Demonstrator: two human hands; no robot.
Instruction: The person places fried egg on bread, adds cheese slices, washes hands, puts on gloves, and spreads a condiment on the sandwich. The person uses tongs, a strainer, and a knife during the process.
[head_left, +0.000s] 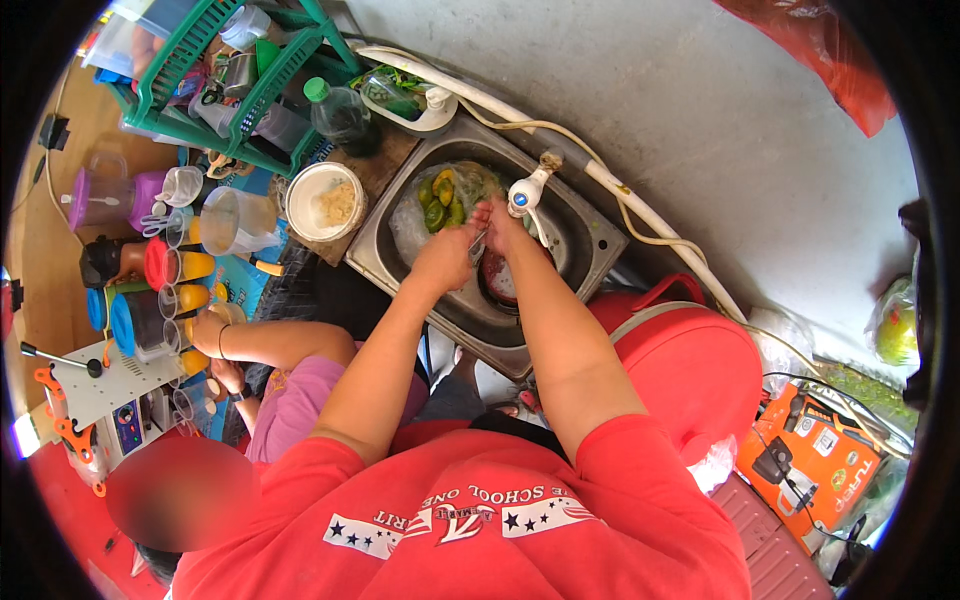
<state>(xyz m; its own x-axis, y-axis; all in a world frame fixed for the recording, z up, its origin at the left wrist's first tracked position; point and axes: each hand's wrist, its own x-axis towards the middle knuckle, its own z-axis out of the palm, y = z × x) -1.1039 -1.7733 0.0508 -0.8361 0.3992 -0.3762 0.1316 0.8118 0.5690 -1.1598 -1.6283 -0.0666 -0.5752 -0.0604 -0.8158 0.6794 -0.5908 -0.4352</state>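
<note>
Both my hands meet over a stainless steel sink (480, 330), just left of the white tap (527, 191). My left hand (450, 251) reaches in with its fingers against my right; a small shiny metal piece shows between them, too small to name. My right hand (499, 225) is partly behind the tap, its fingers bent. Beyond the hands, green and yellow citrus-like fruit (439, 199) lies in a clear plastic bag (409, 225) in the sink. Beneath my right hand sits a red bowl (501, 279) with whitish bits in it.
A white tub (326, 201) stands left of the sink, near a green-capped bottle (334, 112) and a green plastic rack (247, 112). Further left, a co-worker's hand (206, 330) is among several cups of orange drink (193, 265). At right stands a large red lidded container (690, 367).
</note>
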